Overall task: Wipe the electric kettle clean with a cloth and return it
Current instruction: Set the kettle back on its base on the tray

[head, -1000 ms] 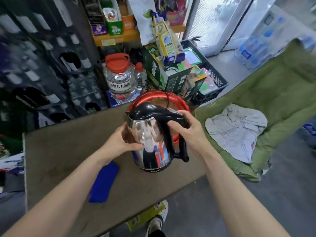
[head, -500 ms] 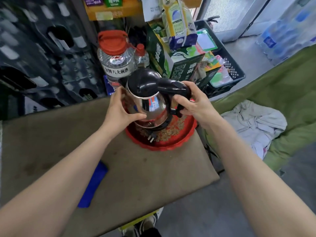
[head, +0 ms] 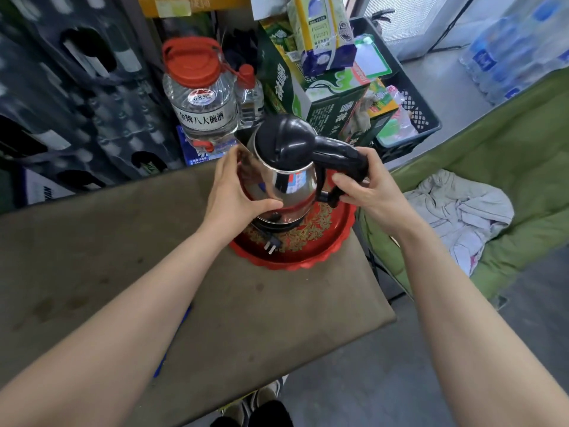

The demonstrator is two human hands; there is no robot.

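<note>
A: Logging left to right. A sliver of blue cloth (head: 172,340) shows at the near left of the brown table (head: 92,257), mostly hidden under the left forearm. Next, the left hand (head: 229,192) is spread flat against the steel side of the kettle (head: 283,180). One kettle, black lid, held over the red tray (head: 311,260) at the table's far right corner. The right hand (head: 363,188) is wrapped round the black handle.

B: Seated on its base yet?

A: I cannot tell. A dark base (head: 271,224) shows under it on the tray, with the plug (head: 272,246) lying loose beside it. My judgement: this is the return step, nearly done.

B: Risks?

A: Three I'd note. The kettle could land off-centre on the base and rock. It could pinch the cord or plug underneath. The tray sits right at the table's edge, so a push to the right might slide it off.

B: Counts?

A: One kettle, one tray, one plug, one blue cloth. Behind: one large clear jug (head: 200,97) with a red cap, one smaller bottle (head: 249,94) just right of it. Far right, one pale rag (head: 462,208) on green fabric (head: 508,143).
</note>
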